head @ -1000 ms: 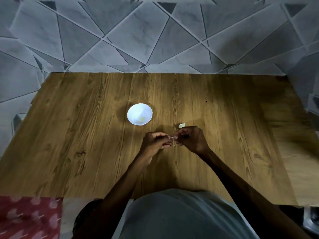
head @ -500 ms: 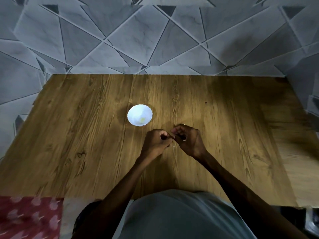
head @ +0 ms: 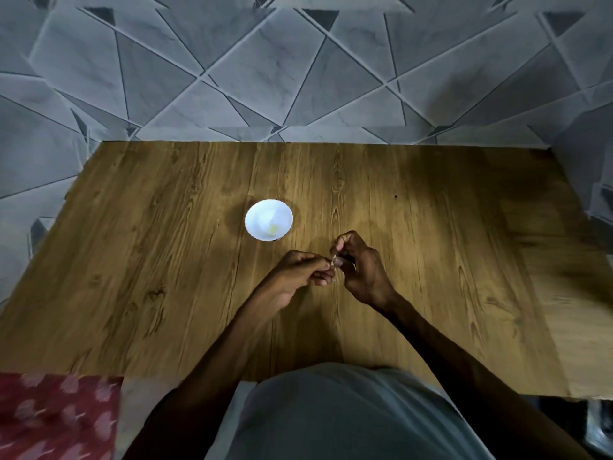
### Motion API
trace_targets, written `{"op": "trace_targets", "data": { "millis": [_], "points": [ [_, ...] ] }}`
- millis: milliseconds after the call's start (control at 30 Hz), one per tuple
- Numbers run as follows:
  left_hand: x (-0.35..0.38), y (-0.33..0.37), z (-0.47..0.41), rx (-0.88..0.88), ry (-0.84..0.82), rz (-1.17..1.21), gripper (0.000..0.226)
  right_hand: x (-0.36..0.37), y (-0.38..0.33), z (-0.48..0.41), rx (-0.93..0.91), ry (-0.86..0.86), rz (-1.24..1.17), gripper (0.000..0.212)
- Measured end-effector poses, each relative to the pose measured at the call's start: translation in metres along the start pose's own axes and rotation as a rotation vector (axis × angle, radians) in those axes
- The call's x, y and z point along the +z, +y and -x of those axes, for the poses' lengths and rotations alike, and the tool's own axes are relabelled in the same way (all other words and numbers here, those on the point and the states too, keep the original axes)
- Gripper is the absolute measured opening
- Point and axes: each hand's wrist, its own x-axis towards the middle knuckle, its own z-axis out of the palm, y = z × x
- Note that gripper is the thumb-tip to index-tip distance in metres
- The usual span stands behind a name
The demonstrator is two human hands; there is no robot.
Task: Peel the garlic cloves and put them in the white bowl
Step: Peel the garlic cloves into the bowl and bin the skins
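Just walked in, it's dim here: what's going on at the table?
A person pinches a small garlic clove between left hand and right hand over the wooden table, apparently peeling it. The white bowl stands just beyond the hands, holding one pale yellowish piece. This clove has not reached the bowl yet.

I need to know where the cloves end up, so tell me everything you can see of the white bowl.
The white bowl is small and round with a faintly wavy rim; its material is unclear. It stands upright on the wooden table, beyond and left of the left hand and right hand, touched by neither. Inside, near the person's side, lies one small pale yellow piece, probably a peeled clove.
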Motion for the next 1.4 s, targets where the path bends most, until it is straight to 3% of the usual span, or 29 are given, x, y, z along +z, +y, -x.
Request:
{"op": "trace_targets", "data": {
  "millis": [167, 300, 467, 900, 1233, 1400],
  "points": [
    [-0.006, -0.001, -0.001, -0.067, -0.057, 0.14, 0.012, -0.003, -0.002, -0.007, -0.016, 0.01, -0.061, 0.019],
    [-0.004, -0.004, -0.001, 0.004, 0.009, 0.079, 0.014, -0.009, 0.0, -0.01, 0.015, 0.052, -0.131, 0.009],
    [-0.002, -0.007, -0.002, 0.1, 0.081, 0.039, 0.014, -0.013, -0.003, -0.008, 0.111, 0.068, -0.334, 0.016],
    [-0.008, -0.011, -0.01, 0.022, 0.122, 0.071, 0.013, -0.014, -0.003, -0.009, 0.319, 0.067, -0.584, 0.027],
    [-0.008, -0.02, -0.011, 0.182, 0.184, -0.401, 0.006, -0.013, 0.004, -0.003, 0.401, 0.063, -0.69, 0.028],
    [-0.004, -0.019, -0.011, 0.202, 0.161, -0.227, 0.01, -0.01, 0.003, -0.003, 0.417, 0.087, -0.676, 0.027]
  ]
}}
